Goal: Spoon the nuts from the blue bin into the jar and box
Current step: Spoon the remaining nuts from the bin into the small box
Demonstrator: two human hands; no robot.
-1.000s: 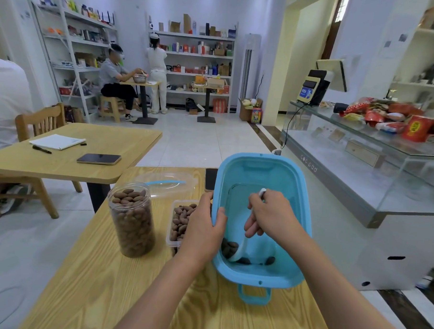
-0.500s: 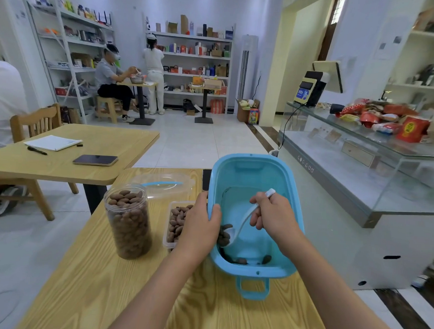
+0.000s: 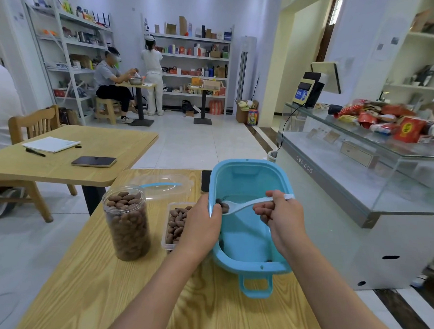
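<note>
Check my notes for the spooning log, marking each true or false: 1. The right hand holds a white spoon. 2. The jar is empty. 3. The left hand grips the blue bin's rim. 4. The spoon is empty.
1. True: the right hand holds the white spoon.
2. False: the jar is nearly full of nuts.
3. True: the left hand grips the blue bin at its rim.
4. False: the spoon's bowl carries nuts.

One blue bin (image 3: 250, 180); one jar (image 3: 127, 222); one box (image 3: 175, 222); one spoon (image 3: 244, 205).
</note>
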